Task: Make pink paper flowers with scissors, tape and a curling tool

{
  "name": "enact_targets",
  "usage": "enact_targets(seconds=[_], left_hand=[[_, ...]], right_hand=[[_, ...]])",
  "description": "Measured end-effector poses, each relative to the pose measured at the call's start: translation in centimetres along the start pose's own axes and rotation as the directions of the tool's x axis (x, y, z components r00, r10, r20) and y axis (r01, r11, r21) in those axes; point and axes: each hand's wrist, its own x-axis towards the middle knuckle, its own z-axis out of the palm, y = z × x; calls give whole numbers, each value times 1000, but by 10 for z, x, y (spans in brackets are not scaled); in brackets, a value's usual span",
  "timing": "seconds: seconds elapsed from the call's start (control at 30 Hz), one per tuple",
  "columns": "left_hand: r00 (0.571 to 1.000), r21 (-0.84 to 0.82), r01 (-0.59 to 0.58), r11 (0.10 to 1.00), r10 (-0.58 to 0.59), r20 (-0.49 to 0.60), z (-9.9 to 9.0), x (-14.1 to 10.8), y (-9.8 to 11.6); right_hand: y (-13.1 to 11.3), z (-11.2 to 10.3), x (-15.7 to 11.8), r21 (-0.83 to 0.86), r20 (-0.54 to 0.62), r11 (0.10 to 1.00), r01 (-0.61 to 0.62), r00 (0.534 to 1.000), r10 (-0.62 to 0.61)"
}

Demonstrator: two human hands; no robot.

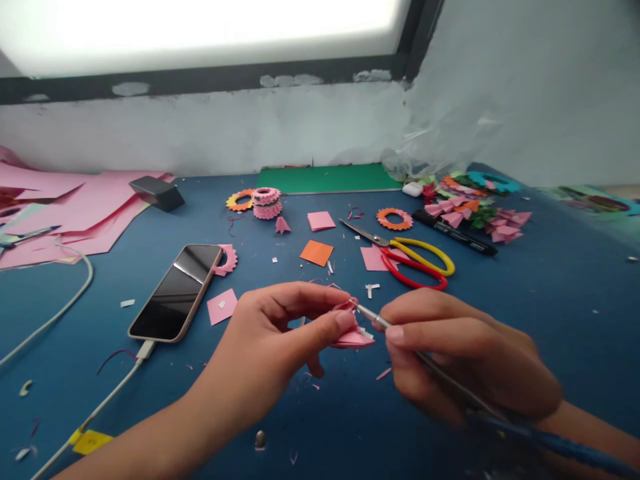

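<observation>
My left hand [280, 333] pinches a small folded piece of pink paper [354, 340] between thumb and forefinger above the table. In my right hand [465, 347] is a thin, silver, pen-like tool [367, 313], gripped like a pencil. Its tip meets the upper edge of the paper beside my left fingertips; what kind of tip it has is too small to tell. Just beyond my hands lie scissors [379, 240] with one yellow and one red handle, partly over a pink paper square [371, 259]. An orange paper square [317, 253] rests nearby.
A phone [175, 293] on a white cable lies at left, near pink paper sheets [95, 207] and a dark block [157, 192]. Toothed paper rings [395, 219], a black marker [457, 233] and folded paper pieces [505, 225] sit farther back. Scraps dot the blue table [560, 320].
</observation>
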Motion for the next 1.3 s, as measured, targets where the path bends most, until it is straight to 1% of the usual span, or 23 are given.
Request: enact_targets(seconds=[0.23, 0.4, 0.53, 0.67, 0.8, 0.97, 1.07, 1.17, 1.23, 1.3], left_hand=[[999, -4, -2, 1000, 2, -35, 0, 1, 0], [997, 40, -2, 999, 5, -71, 1, 0, -1], [996, 6, 12, 1000, -12, -88, 1, 1, -2], [997, -7, 2, 1000, -3, -79, 1, 2, -2], [997, -30, -8, 1000, 6, -72, 2, 1, -1], [997, 9, -29, 1000, 30, -75, 5, -2, 0], [997, 14, -33, 999, 34, -67, 5, -2, -1], [995, 55, -76, 996, 79, -65, 3, -2, -2], [994, 72, -97, 993, 101, -53, 2, -3, -2], [996, 64, -85, 994, 87, -32, 2, -4, -2]], right_hand=[[3, -2, -2, -27, 44, 999, 46, 998, -45], [1, -2, 0, -47, 88, 999, 26, 996, -22], [0, -1, 0, -50, 87, 999, 7, 996, -3], [0, -1, 0, -15, 47, 1000, -4, 999, 5], [-1, -3, -1, 6, 75, 1000, -29, 997, 29], [-4, -5, -1, 4, 62, 1000, -29, 998, 29], [-4, -4, -2, 2, 73, 1000, -27, 997, 27], [-3, -4, -2, 28, 58, 999, -16, 998, 15], [-4, -4, -2, 54, 46, 998, -42, 998, 39], [-6, -6, 1, 92, 58, 992, -83, 995, 78]])
